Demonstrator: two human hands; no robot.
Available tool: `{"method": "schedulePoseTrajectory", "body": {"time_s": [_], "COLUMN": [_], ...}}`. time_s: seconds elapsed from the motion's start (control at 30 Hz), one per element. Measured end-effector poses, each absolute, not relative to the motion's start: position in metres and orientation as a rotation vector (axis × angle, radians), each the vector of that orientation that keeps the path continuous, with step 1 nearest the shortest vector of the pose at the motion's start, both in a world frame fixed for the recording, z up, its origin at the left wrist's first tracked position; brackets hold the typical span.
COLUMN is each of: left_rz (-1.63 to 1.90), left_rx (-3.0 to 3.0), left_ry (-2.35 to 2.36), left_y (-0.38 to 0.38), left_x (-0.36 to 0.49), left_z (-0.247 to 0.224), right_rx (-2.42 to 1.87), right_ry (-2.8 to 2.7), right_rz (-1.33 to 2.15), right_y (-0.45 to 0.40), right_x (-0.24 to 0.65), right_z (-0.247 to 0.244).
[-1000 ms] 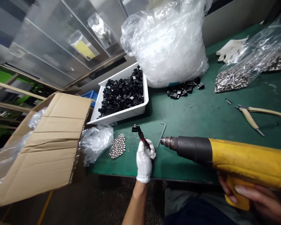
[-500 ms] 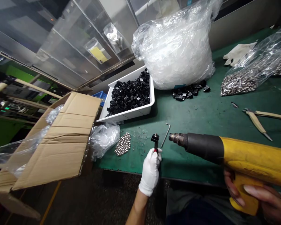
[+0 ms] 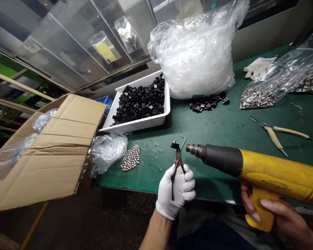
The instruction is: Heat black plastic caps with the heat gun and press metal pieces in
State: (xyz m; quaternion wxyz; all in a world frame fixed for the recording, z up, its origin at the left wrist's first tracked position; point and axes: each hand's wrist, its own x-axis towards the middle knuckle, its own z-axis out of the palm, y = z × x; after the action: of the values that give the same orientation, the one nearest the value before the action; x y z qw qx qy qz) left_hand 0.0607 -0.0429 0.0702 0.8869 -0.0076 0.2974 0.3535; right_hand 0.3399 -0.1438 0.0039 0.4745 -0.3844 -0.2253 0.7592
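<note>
My left hand (image 3: 174, 189), in a white glove, is closed around the handles of small pliers (image 3: 178, 157) with red and black grips. In the pliers' jaws sits a small black plastic part (image 3: 175, 145) with a shiny metal piece on top. My bare right hand (image 3: 276, 215) grips the handle of a yellow heat gun (image 3: 276, 170). The gun's stepped metal nozzle points left, a short way to the right of the black part. Just behind the pliers an L-shaped hex key (image 3: 183, 141) lies on the green bench.
A white bin (image 3: 135, 125) of black parts stands behind, beside a large plastic bag (image 3: 195, 59). Small metal pieces (image 3: 130, 158) lie in a cluster at left, near an open cardboard box (image 3: 59, 152). Cream-handled pliers (image 3: 276, 139) and a bag of metal parts (image 3: 258, 97) are at right.
My left hand has turned, so the pliers' handles and the glove's fingers now show, and the black part has tilted. The heat gun stays pointed left. The whole view has shifted slightly.
</note>
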Motion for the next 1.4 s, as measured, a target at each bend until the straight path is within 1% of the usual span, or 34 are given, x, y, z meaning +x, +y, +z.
{"method": "schedulePoseTrajectory", "body": {"time_s": [0.23, 0.4, 0.53, 0.67, 0.77, 0.87, 0.97, 1.13, 1.4], "left_rz": [0.813, 0.811, 0.778, 0.686, 0.770, 0.867, 0.941, 0.985, 0.944], "left_rx": [0.040, 0.314, 0.461, 0.863, 1.293, 1.620, 1.779, 1.864, 1.940], "left_ry": [0.672, 1.040, 1.142, 1.376, 1.673, 1.832, 1.869, 1.828, 1.740], "left_y": [-0.046, -0.049, -0.047, -0.043, -0.038, -0.032, -0.029, -0.032, -0.025], "left_x": [0.057, 0.062, 0.070, 0.071, 0.065, 0.054, 0.045, 0.045, 0.043], "left_z": [0.060, 0.064, 0.076, 0.074, 0.064, 0.054, 0.047, 0.041, 0.039], "right_rx": [-0.994, -1.041, -1.029, -0.962, -0.922, -0.938, -0.964, -1.031, -1.014], "right_ry": [-0.494, -0.453, -0.457, -0.453, -0.450, -0.457, -0.476, -0.484, -0.470], "right_rz": [1.827, 1.780, 1.809, 1.859, 1.859, 1.870, 1.884, 1.817, 1.845], "right_y": [-0.142, -0.143, -0.145, -0.146, -0.146, -0.146, -0.146, -0.144, -0.144], "right_x": [0.338, 0.335, 0.338, 0.341, 0.343, 0.343, 0.342, 0.338, 0.342], "right_z": [0.001, 0.004, 0.002, -0.002, 0.000, 0.004, 0.010, 0.021, 0.021]}}
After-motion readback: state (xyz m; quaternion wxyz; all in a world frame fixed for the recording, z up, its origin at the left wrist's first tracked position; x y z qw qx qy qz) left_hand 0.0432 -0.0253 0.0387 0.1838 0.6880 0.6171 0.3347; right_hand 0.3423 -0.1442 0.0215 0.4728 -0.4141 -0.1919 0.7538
